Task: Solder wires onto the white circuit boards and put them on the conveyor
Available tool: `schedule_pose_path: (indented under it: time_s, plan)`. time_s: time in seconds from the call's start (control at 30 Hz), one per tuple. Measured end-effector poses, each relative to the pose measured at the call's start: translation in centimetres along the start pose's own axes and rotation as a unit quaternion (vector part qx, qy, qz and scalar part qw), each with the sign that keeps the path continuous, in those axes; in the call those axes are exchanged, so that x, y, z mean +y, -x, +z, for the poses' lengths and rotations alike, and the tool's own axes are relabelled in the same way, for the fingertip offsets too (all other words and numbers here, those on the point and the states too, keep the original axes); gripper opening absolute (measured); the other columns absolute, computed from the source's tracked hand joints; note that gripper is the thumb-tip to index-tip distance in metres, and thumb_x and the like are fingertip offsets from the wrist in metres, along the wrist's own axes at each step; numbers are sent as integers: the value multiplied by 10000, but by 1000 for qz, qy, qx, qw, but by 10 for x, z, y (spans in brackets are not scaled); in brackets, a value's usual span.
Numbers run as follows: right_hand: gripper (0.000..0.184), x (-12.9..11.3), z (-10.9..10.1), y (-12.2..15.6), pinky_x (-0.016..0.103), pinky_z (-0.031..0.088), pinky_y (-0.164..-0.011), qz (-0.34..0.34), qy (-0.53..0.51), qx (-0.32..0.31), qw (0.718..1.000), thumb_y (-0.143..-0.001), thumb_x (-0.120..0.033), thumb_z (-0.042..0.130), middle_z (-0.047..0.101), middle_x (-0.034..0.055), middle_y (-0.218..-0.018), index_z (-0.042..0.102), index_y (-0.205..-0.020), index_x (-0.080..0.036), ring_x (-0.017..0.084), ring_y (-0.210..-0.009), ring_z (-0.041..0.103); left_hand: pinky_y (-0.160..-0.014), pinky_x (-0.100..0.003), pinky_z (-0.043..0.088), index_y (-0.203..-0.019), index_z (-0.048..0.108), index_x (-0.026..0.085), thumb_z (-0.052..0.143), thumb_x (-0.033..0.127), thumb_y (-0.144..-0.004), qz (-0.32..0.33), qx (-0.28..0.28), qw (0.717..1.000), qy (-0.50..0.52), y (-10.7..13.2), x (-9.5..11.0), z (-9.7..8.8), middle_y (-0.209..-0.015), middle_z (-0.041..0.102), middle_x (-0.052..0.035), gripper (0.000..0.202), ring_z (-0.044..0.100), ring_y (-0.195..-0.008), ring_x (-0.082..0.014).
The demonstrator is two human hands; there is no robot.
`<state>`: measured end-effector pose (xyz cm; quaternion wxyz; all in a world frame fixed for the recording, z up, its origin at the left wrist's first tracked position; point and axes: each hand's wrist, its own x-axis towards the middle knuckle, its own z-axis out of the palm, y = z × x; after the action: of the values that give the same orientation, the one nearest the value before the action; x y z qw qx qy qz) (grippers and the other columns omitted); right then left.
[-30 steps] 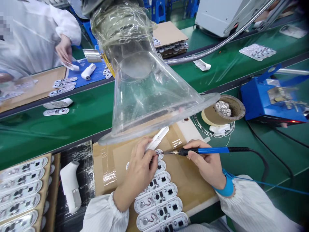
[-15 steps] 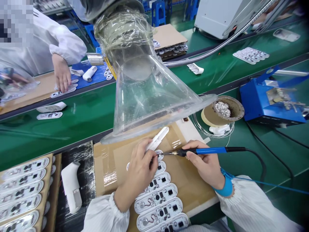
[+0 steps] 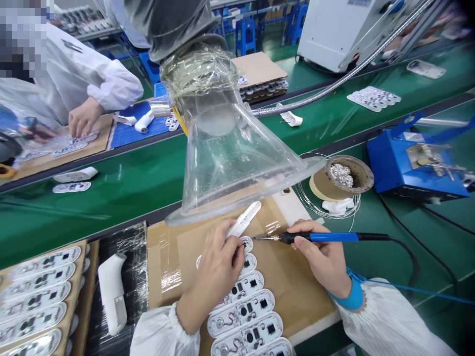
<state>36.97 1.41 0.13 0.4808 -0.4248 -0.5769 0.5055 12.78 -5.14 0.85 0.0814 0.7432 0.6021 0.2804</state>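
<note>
My right hand (image 3: 321, 254) grips a soldering iron (image 3: 334, 237) with a blue and black handle, its thin tip pointing left. The tip is just right of the uppermost circuit board (image 3: 247, 243), a small gap from it. My left hand (image 3: 218, 269) is closed at that board's left side, with thumb and forefinger pinched beside a bit of red wire. A narrow white plastic shell (image 3: 245, 218) sticks out beyond its fingers, its lower end hidden by them. More white oval boards (image 3: 241, 311) overlap in a column below, partly under my left hand and wrist.
A clear fume hood (image 3: 237, 158) hangs over the cardboard (image 3: 174, 247). To the right are a solder-wool pot (image 3: 322, 183), wire coil and blue metal device (image 3: 404, 163). At left lie a white thermometer-like housing (image 3: 111, 291) and stacked boards (image 3: 40, 287). A co-worker's hand (image 3: 84, 118) is across the bench.
My right hand has drawn the iron's tip slightly right, off the uppermost board. My left hand stays at the board. The co-worker's hand has moved left. The view has shifted slightly.
</note>
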Motion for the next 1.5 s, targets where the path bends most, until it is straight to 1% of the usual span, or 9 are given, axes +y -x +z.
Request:
schedule_pose_path:
  time_s: [0.13, 0.27, 0.4, 0.5, 0.67, 0.77, 0.97, 1.23, 1.5]
  plan:
    - [93, 2, 0, 1, 249, 498, -538, -6, -5, 1, 1000, -946, -222, 689, 723, 33, -885, 774, -965, -253, 158, -639, 619, -1029, -525, 567, -959, 602, 219, 579, 102, -998, -22, 2, 1000, 20, 2, 0, -1, -1432, 525, -126, 125, 580, -1317, -302]
    - [104, 3, -1, 1, 264, 544, -614, -13, -7, 13, 1000, -958, -220, 678, 727, 37, -904, 776, -974, -251, 167, -687, 645, -1039, -511, 585, -982, 674, 240, 594, 134, -1012, -56, 7, 997, 53, 3, -2, -8, -1478, 506, -118, 136, 565, -1381, -297]
    - [101, 5, -2, 1, 254, 523, -580, -14, -23, 19, 999, -967, -215, 680, 723, 30, -877, 771, -989, -255, 162, -668, 642, -1044, -519, 589, -1030, 697, 261, 620, 162, -1011, -79, -2, 994, 78, 3, -5, -13, -1466, 544, -116, 126, 580, -1387, -294]
    - [95, 7, -2, 2, 247, 537, -578, -12, -26, 21, 999, -966, -225, 694, 737, 35, -894, 776, -1001, -259, 162, -669, 655, -1032, -518, 595, -1021, 698, 263, 613, 157, -1012, -76, -1, 993, 90, 4, -6, -13, -1427, 576, -109, 136, 622, -1331, -279]
    - [84, 13, -2, 4, 253, 542, -584, 1, -33, 22, 999, -978, -246, 694, 738, 43, -910, 771, -1009, -261, 161, -665, 651, -1042, -504, 582, -998, 712, 264, 606, 132, -1011, -56, 15, 994, 90, 3, -5, -12, -1436, 567, -97, 170, 603, -1340, -267]
    - [80, 12, -1, 4, 254, 534, -575, 2, -34, 18, 999, -978, -250, 694, 735, 41, -902, 767, -1009, -260, 160, -655, 641, -1057, -522, 566, -969, 715, 259, 595, 140, -1020, -63, 16, 994, 90, 2, -4, -12, -1439, 559, -97, 176, 586, -1354, -270]
    - [78, 1, 2, 2, 282, 576, -620, -15, -5, 9, 1000, -964, -264, 696, 731, 48, -871, 770, -971, -239, 183, -680, 674, -1076, -580, 521, -934, 683, 241, 590, 139, -1014, -67, 10, 995, 72, 2, 0, -7, -1419, 561, -99, 159, 565, -1350, -298]
    - [88, -6, 5, 1, 265, 499, -525, -12, -6, -19, 1000, -946, -269, 695, 676, 28, -757, 770, -921, -230, 171, -616, 613, -1063, -547, 505, -944, 611, 230, 568, 95, -1006, -40, 7, 998, 41, -1, 3, -1, -1398, 551, -102, 154, 549, -1337, -291]
    - [78, -5, 6, 2, 254, 408, -451, 11, -3, -34, 999, -945, -247, 683, 682, 24, -769, 761, -944, -237, 155, -572, 555, -1041, -537, 505, -928, 592, 226, 577, 91, -996, -39, 1, 999, 32, -2, 3, -3, -1395, 546, -102, 152, 554, -1314, -293]
